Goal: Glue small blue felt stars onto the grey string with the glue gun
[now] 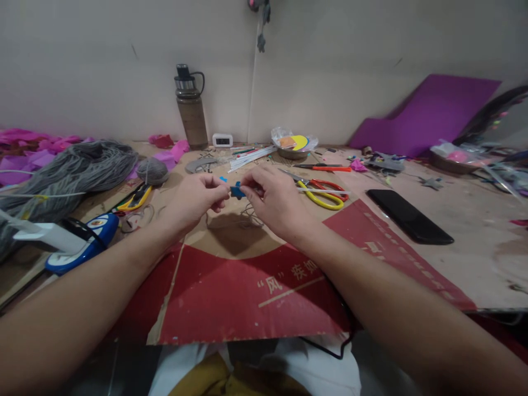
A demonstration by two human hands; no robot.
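My right hand (274, 201) pinches blue piece (238, 191) above cardboard (231, 297); left hand (193, 199), fingertips pressed together, contents unclear. Loose string (249, 218) below could snag my fingers, tugging blue piece free.

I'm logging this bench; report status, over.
Right hand pinching small blue piece. Left hand at its edge. Thin looped cord beneath; yellow-handled scissors close by right hand.
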